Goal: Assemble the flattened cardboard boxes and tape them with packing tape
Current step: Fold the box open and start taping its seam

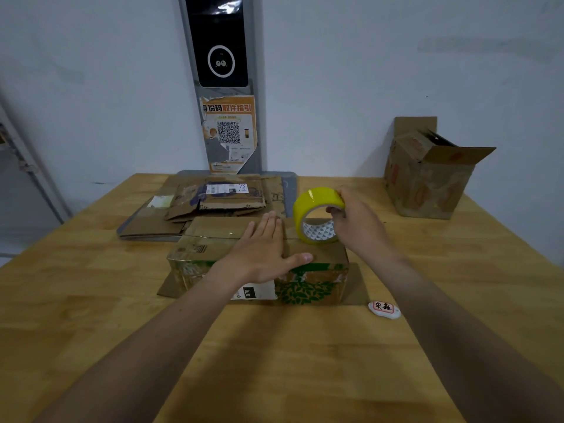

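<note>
**Tape roll set on the box top**

Head view: your left hand (262, 254) lies flat with straight fingers, pressing the top of the leaf-printed box (308, 288) in the middle of the table (91, 315). Your right hand (358, 222) grips the yellow tape roll (316, 198), which stands on edge on the box top's right part. Flattened cardboard (219, 203) is stacked behind, and an open-flapped box (427, 184) stands far right.
</note>
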The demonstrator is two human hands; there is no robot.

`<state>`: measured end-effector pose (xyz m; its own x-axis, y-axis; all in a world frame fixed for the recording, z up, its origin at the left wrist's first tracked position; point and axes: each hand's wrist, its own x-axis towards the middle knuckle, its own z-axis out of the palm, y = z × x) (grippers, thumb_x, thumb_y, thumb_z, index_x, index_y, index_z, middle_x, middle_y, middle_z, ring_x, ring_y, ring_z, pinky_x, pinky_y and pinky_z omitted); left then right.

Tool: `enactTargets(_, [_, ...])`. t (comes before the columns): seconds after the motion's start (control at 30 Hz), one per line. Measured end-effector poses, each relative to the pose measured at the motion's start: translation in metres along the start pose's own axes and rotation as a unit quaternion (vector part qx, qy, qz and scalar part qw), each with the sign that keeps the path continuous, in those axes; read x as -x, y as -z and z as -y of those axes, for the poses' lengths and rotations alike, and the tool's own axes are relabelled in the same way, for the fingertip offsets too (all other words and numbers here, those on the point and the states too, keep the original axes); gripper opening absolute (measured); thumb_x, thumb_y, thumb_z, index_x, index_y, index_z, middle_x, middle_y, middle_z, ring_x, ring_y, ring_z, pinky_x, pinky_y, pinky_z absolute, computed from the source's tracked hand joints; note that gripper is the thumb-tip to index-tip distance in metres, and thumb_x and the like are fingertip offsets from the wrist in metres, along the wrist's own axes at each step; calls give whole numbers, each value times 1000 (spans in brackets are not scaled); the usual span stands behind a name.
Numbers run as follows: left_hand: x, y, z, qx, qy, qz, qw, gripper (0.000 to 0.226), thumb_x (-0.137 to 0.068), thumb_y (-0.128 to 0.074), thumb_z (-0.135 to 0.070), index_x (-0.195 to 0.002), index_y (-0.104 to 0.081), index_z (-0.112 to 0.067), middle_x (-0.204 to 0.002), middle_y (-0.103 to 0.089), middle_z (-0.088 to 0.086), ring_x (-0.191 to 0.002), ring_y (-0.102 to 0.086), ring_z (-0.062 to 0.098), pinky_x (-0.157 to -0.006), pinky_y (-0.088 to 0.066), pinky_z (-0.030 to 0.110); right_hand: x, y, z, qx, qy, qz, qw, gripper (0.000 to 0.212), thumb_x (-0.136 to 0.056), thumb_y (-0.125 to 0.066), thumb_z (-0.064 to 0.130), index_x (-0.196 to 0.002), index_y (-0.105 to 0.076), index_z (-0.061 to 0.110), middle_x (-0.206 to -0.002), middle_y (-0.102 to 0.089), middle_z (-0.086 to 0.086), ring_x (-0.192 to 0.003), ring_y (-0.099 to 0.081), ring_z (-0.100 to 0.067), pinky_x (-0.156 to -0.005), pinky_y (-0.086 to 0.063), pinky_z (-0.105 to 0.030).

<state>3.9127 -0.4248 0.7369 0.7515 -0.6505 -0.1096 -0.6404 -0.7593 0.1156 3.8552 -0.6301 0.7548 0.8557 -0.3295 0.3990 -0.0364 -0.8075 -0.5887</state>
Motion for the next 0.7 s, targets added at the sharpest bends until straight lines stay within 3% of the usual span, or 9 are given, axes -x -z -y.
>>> enactTargets(0.13, [0, -1, 2, 1, 0, -3, 1000, 130, -69, -7, -96, -161, 13, -7, -168, 25, 10, -154, 24, 18, -126, 10, 43, 1, 26, -11, 60, 24, -28, 997, 38, -93, -51, 2, -124, -53, 24, -101, -61, -4, -96, -59, -38, -65, -43, -41])
enactTargets(0.23, [-2, -3, 2, -3, 1, -4, 1000, 131, -68, -5, -97, -160, 14, -6, -167, 26, 10, -154, 24, 19, -127, 10, 44, 6, 46, -32, 125, 16, -48, 991, 57, -88, -54, -3, -134, -52, 30, -127, -62, -6, -109, -58, -40, -75, -48, -46])
enactTargets(0.3, [-2, -4, 2, -5, 3, -4, 1000, 134, -65, -3, -99, -160, 15, -7, -167, 27, 9, -154, 25, 19, -127, 10, 44, 15, 45, -42, 90, 20, -57, 994, 63, -83, -55, -7, -134, -53, 29, -130, -61, -6, -113, -56, -38, -76, -47, -44])
enactTargets(0.43, [-3, -5, 3, -5, 1, -7, 1000, 134, -64, -2, -99, -161, 15, -8, -167, 27, 9, -154, 25, 18, -126, 11, 43, 18, 39, -44, 60, 21, -82, 995, 67, -80, -55, -12, -134, -55, 27, -131, -60, -4, -115, -56, -36, -80, -51, -46])
enactTargets(0.7, [-1, -3, 1, -2, 6, -1, 1000, 129, -69, -6, -96, -161, 16, -8, -166, 28, 8, -153, 27, 18, -127, 11, 43, 24, 38, -47, 188, 20, -73, 979, 68, -83, -54, -7, -139, -49, 34, -123, -53, -4, -103, -57, -41, -64, -47, -42])
